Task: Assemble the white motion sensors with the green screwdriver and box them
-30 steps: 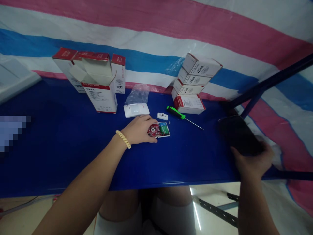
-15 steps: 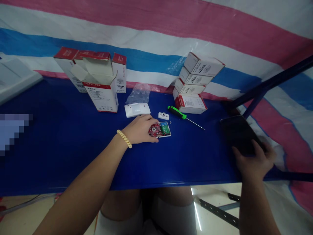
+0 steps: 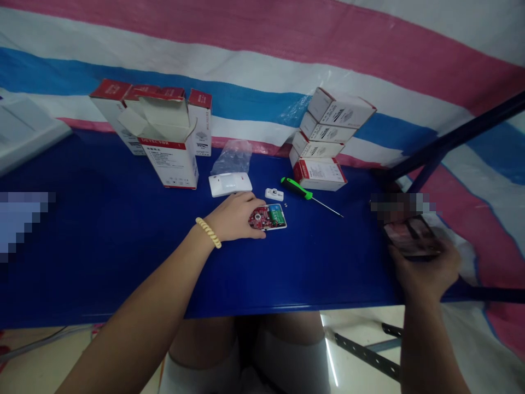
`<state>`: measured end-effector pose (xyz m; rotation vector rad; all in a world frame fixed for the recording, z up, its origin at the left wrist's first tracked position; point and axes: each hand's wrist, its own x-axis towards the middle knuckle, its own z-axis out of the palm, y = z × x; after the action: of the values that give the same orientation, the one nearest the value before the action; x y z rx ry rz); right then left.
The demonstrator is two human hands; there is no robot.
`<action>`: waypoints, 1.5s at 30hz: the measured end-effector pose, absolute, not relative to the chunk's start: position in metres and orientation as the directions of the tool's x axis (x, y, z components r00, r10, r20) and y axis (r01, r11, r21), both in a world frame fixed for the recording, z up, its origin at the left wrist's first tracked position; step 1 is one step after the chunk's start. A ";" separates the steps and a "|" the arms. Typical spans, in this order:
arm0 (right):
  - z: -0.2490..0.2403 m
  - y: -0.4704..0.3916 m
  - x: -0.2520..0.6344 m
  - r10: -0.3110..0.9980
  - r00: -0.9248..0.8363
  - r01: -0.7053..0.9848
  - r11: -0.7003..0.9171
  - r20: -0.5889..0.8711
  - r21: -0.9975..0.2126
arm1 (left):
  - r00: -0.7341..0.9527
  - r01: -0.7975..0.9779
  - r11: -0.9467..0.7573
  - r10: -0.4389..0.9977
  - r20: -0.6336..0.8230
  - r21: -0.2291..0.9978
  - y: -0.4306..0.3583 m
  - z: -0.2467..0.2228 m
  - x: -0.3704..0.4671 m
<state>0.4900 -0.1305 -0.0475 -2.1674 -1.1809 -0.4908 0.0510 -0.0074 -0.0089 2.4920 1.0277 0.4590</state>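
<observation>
On the blue table, my left hand [image 3: 235,215] has its thumb and fingers around the left end of an opened detector base [image 3: 279,216]. A red circuit board and a green-and-blue battery show inside it. Just behind lie the white detector cover [image 3: 231,184] and a small white bracket [image 3: 274,195]. A tiny metal piece [image 3: 286,205] rests near the bracket. At the far right my right hand [image 3: 430,273] grips a dark phone [image 3: 412,235] by its near end, thumb on the left edge. Its screen is lit, partly pixelated; some fingers are hidden behind it.
A green-and-black screwdriver [image 3: 297,189] lies right of the bracket. Several white boxes [image 3: 322,172] are stacked behind it. To the left stand more red-and-white boxes, one open box [image 3: 170,164] in front. A clear plastic bag [image 3: 233,157] lies between. A blue metal frame [image 3: 459,134] rises at right.
The phone has been tilted up at the right, and its dark screen now shows a bright picture. My right fingers have closed around it. My left hand and the detector base have stayed put.
</observation>
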 end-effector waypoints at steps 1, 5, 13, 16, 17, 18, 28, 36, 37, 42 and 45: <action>-0.047 -0.130 0.490 0.607 0.538 0.842 -0.417 0.585 -0.341 | 0.675 0.589 -0.647 0.723 0.145 0.485 -0.007 -0.009 0.051; -0.048 -0.129 0.491 0.613 0.506 0.861 -0.395 0.606 -0.320 | 0.675 0.586 -0.645 0.724 0.146 0.491 -0.007 -0.009 0.051; -0.058 -0.128 0.502 0.585 0.422 0.903 -0.339 0.693 -0.264 | 0.675 0.590 -0.648 0.723 0.146 0.481 -0.007 -0.009 0.051; -0.057 -0.128 0.502 0.603 0.412 0.907 -0.343 0.683 -0.245 | 0.673 0.596 -0.644 0.726 0.138 0.480 -0.007 -0.008 0.051; -0.056 -0.128 0.501 0.612 0.412 0.907 -0.345 0.675 -0.241 | 0.673 0.596 -0.643 0.727 0.138 0.481 -0.007 -0.008 0.051; -0.055 -0.128 0.501 0.617 0.412 0.907 -0.344 0.670 -0.241 | 0.673 0.595 -0.643 0.727 0.139 0.481 -0.007 -0.008 0.051; -0.044 -0.131 0.483 0.567 0.662 0.749 -0.491 0.490 -0.444 | 0.673 0.596 -0.646 0.726 0.143 0.477 -0.008 -0.008 0.052; -0.029 -0.132 0.471 0.556 0.813 0.559 -0.657 0.174 -0.506 | 0.663 0.632 -0.622 0.743 0.092 0.462 -0.009 -0.004 0.048; -0.030 -0.134 0.471 0.576 0.794 0.589 -0.645 0.196 -0.488 | 0.661 0.633 -0.622 0.744 0.095 0.461 -0.009 -0.004 0.048; -0.050 -0.150 0.480 0.579 0.616 0.787 -0.479 0.534 -0.389 | 0.662 0.621 -0.628 0.741 0.115 0.469 -0.008 -0.006 0.047; -0.059 -0.151 0.491 0.661 0.544 0.839 -0.418 0.517 -0.348 | 0.654 0.620 -0.614 0.748 0.109 0.488 -0.008 -0.007 0.045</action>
<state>0.4906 -0.1512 -0.0589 -2.2064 -1.2060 -0.4044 0.0454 -0.0076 -0.0066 2.4622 1.0753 0.4256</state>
